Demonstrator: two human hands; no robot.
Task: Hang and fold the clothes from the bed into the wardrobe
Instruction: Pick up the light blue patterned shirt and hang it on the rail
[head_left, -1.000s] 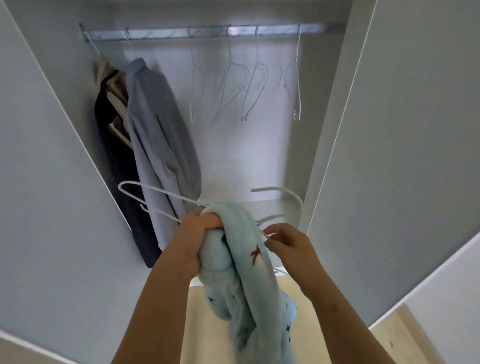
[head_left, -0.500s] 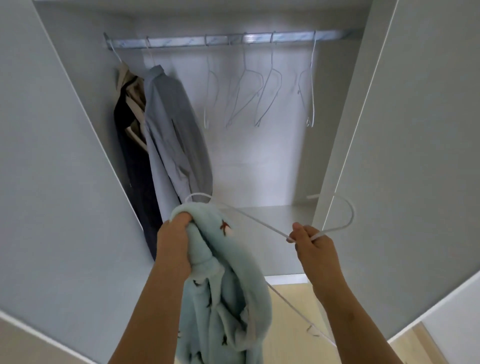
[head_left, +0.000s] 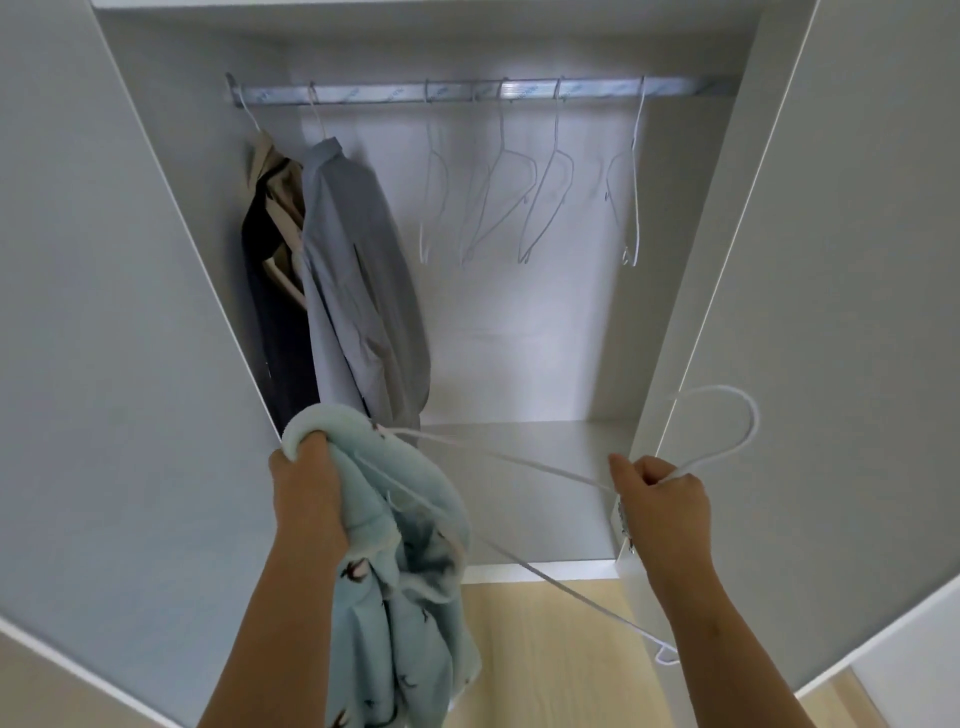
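Note:
My left hand (head_left: 306, 493) grips a light blue fleece garment (head_left: 400, 587) with small dark bird prints, bunched and hanging down in front of the open wardrobe. My right hand (head_left: 660, 499) is closed on the neck of a white wire hanger (head_left: 727, 421), its hook looping up to the right. One hanger arm runs left into the garment's opening; the other slants down to the right. The hanging rail (head_left: 467, 93) is above.
On the rail's left hang a dark garment (head_left: 270, 322) and a grey shirt (head_left: 358, 291). Several empty white hangers (head_left: 540, 202) hang to their right. The wardrobe's open doors (head_left: 831, 312) flank both sides. The wardrobe floor (head_left: 540, 499) and wood flooring (head_left: 545, 649) lie below.
My right hand has pulled the hanger out to the right, away from the garment. My left hand stays shut on the fleece. The view has tilted, so the rail appears lower.

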